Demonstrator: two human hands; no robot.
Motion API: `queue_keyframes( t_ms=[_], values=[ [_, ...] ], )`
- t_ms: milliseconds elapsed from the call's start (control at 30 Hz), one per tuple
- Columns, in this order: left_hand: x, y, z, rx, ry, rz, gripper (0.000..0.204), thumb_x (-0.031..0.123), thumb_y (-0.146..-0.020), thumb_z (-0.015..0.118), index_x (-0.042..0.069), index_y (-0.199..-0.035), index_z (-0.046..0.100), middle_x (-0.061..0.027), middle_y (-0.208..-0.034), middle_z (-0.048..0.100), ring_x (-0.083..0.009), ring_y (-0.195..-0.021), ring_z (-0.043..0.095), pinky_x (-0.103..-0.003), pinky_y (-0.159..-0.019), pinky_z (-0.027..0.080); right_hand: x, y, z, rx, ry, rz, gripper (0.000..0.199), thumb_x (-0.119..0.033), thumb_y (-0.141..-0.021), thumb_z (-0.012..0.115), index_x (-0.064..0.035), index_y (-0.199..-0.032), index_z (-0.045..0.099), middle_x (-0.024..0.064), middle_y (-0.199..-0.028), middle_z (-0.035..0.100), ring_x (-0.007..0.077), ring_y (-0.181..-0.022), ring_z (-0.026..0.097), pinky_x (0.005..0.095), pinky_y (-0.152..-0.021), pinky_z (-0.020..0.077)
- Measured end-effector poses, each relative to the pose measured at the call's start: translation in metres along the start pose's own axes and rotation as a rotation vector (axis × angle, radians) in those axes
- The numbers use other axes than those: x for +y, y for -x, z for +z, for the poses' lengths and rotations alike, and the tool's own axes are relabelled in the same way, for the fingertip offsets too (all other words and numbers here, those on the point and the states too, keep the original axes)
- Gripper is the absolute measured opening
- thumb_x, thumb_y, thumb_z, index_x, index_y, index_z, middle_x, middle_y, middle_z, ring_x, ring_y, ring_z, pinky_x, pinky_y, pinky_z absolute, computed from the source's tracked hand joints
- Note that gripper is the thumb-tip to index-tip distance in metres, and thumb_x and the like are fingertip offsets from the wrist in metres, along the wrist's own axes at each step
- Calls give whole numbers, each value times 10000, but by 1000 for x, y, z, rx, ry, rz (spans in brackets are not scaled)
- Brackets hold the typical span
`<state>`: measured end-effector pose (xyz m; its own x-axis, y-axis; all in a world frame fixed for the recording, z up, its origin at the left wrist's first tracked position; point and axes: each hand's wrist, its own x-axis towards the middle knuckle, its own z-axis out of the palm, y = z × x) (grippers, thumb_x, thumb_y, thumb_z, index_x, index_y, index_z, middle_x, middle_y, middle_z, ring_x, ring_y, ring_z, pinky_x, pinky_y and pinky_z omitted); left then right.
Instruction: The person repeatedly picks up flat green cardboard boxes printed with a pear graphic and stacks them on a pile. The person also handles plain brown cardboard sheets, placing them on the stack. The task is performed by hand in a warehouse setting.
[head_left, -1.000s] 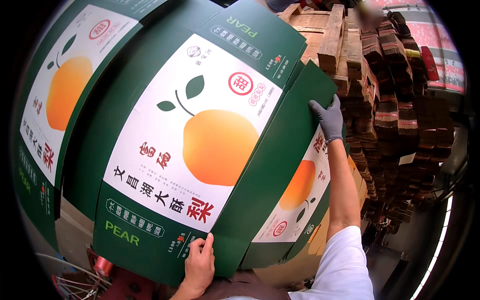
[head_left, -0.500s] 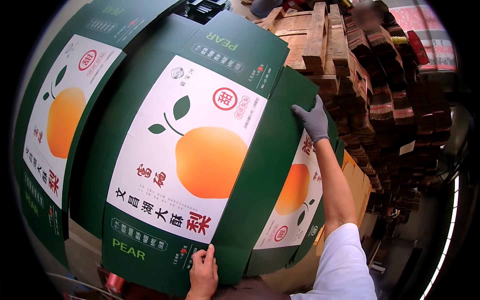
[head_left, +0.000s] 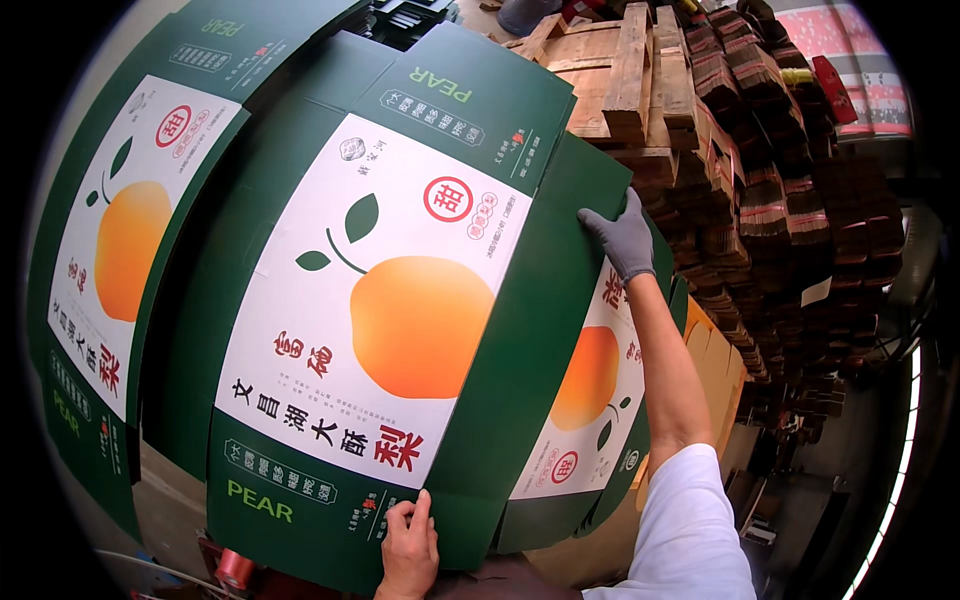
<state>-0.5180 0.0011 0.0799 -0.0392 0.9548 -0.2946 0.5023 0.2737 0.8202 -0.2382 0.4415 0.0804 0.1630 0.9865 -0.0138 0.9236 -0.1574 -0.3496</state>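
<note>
A large flat carton blank (head_left: 400,300), green with a white panel and an orange fruit printed on it, filled the middle of the frame, tilted from lower left to upper right. It looked like unfolded corrugated board: light for its size, stiff along the panels but ready to bend at its creases, and likely to flop or catch air if held at one point only. Opposite edges seemed the best places to take it, and that was where the hands were.

A second blank (head_left: 110,260) of the same print lay at the left of the frame, partly under the first, and a third printed panel (head_left: 590,380) showed beneath the right side. In the upper right stood a wooden pallet (head_left: 620,70) and tall stacks of bundled brown cardboard (head_left: 770,200), close behind the blank's far edge, so room to swing it that way looked tight; the lower right of the frame seemed more open.

The right hand (head_left: 625,238), in a grey glove, reached to the upper right edge, its grip closed over that edge with fingers spread on the green face. The bare left hand (head_left: 408,545), at bottom centre, pinched the near edge, fingers on top.
</note>
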Motion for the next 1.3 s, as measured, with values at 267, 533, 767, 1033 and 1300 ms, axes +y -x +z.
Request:
queue_keyframes(
  t_ms=[267,533,767,1033,1300],
  values=[
    [8,-9,-16,-58,-94,26,428,54,-831,700,29,-1248,607,-127,-1031,558,-301,-865,606,-392,-685,525,4,-3,3,-19,-5,6,965,-480,-708,783,-87,-1474,347,229,-1231,646,387,-1131,631,421,-981,480],
    [36,-165,-32,40,-341,633,391,86,-828,697,-10,-1194,598,-127,-1217,594,-287,-1082,584,-394,-891,493,-5,1,2,-22,8,42,986,-489,-706,778,-92,-1482,316,225,-1222,650,391,-1116,637,420,-967,487],
    [38,-215,-9,-97,-633,744,445,211,-941,594,-6,-1326,550,-110,-1426,514,-249,-1331,456,-455,-1132,342,-3,2,0,-32,18,33,1048,-504,-697,783,-75,-1506,273,241,-1216,651,404,-1078,652,430,-946,496],
    [44,-214,-16,-127,-689,693,448,224,-937,603,23,-1335,560,-85,-1437,509,-235,-1334,453,-504,-1135,330,-34,64,12,160,219,-629,621,-428,-876,672,-19,-1333,576,176,-1381,567,328,-1230,541,430,-1066,357],
    [42,-216,-13,-105,-584,695,437,204,-920,626,19,-1311,566,-98,-1410,527,-241,-1314,474,-506,-1103,360,-55,92,48,-18,152,-708,597,-404,-862,675,11,-1283,596,190,-1404,548,369,-1281,505,477,-1111,342]
  ],
)
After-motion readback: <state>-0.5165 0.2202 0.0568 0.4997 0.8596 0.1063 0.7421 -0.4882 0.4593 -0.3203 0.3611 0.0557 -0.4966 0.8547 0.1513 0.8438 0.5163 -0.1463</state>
